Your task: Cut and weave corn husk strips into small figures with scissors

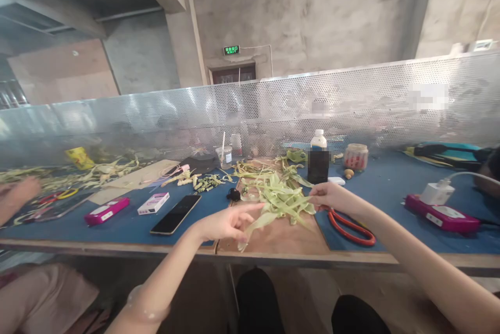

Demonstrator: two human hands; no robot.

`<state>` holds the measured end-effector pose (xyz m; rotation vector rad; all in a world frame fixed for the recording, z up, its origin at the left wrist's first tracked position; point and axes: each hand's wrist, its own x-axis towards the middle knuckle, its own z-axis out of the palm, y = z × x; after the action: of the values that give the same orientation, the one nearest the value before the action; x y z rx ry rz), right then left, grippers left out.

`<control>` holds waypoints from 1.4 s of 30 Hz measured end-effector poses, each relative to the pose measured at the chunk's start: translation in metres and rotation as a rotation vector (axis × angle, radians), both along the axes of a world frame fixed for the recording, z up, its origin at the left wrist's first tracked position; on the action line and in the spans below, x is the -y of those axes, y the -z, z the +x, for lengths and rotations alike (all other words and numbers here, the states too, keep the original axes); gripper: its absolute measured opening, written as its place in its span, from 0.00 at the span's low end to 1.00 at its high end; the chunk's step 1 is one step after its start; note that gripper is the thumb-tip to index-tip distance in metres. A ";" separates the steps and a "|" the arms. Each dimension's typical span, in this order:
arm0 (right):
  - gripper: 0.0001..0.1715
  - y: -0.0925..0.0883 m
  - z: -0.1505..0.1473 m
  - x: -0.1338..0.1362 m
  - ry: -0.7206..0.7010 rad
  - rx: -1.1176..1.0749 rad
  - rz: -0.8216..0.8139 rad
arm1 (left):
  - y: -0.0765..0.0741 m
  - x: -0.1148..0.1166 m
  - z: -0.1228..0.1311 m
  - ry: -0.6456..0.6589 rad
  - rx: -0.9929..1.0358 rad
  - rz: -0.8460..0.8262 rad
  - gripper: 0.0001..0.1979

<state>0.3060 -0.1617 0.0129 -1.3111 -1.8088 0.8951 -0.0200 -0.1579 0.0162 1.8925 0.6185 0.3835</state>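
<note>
A loose heap of pale green leafy strips (283, 196) lies on a brown board (269, 240) at the table's front. At its left edge is my left hand (230, 222), index finger stretched out and thumb apart, beside a wide strip that hangs toward the front edge. My right hand (330, 197) is at the heap's right edge, with fingertips pinched on the end of a strip. Just below that hand lies a pair of red-handled scissors (351, 227), its blades hidden from view.
Left of the board are a phone (175, 214), a small white box (153, 203) and a magenta device (107, 211). A bottle (318, 162), a jar (355, 157) and another magenta device (441, 214) stand rightward. Another person's hand (19, 193) shows far left. A perforated metal screen (273, 110) runs behind.
</note>
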 end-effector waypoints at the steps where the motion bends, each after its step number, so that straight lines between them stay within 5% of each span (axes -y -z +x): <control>1: 0.16 -0.005 0.011 0.000 0.029 0.019 -0.012 | -0.003 0.000 -0.010 0.007 -0.033 -0.033 0.41; 6: 0.13 -0.031 0.064 0.002 0.270 -0.131 -0.026 | -0.016 -0.001 -0.059 -0.161 0.036 -0.071 0.36; 10: 0.10 -0.038 0.086 0.004 0.371 -0.571 -0.010 | -0.016 -0.010 -0.089 -0.458 0.463 -0.073 0.31; 14: 0.13 -0.021 0.070 0.008 0.355 -0.664 -0.024 | -0.010 -0.017 -0.087 -0.667 0.888 -0.048 0.25; 17: 0.08 -0.001 0.035 0.012 0.291 -0.720 -0.163 | -0.002 -0.012 -0.065 -0.654 0.634 -0.057 0.23; 21: 0.10 0.011 -0.016 0.017 0.095 -0.778 -0.393 | 0.008 -0.001 -0.025 -0.432 0.208 -0.054 0.23; 27: 0.14 0.003 -0.038 0.015 0.078 -0.572 -0.054 | 0.001 -0.015 0.013 -0.176 -0.120 0.026 0.28; 30: 0.16 0.012 -0.036 0.010 0.147 -0.417 0.067 | -0.013 -0.046 0.023 -0.266 -0.353 0.145 0.25; 33: 0.17 0.027 -0.040 0.007 0.183 -0.327 0.045 | -0.020 -0.084 0.034 -0.550 -0.656 0.569 0.20; 37: 0.17 0.040 -0.050 0.011 0.141 -0.260 0.042 | -0.013 -0.119 0.049 -0.647 -0.812 0.710 0.12; 42: 0.17 0.044 -0.050 0.015 0.125 -0.253 0.038 | -0.010 -0.133 0.051 -0.662 -0.933 0.715 0.14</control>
<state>0.2563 -0.1771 -0.0316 -1.2141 -1.5254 0.9098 0.0309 -0.0250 0.0258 2.4787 1.9612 0.0976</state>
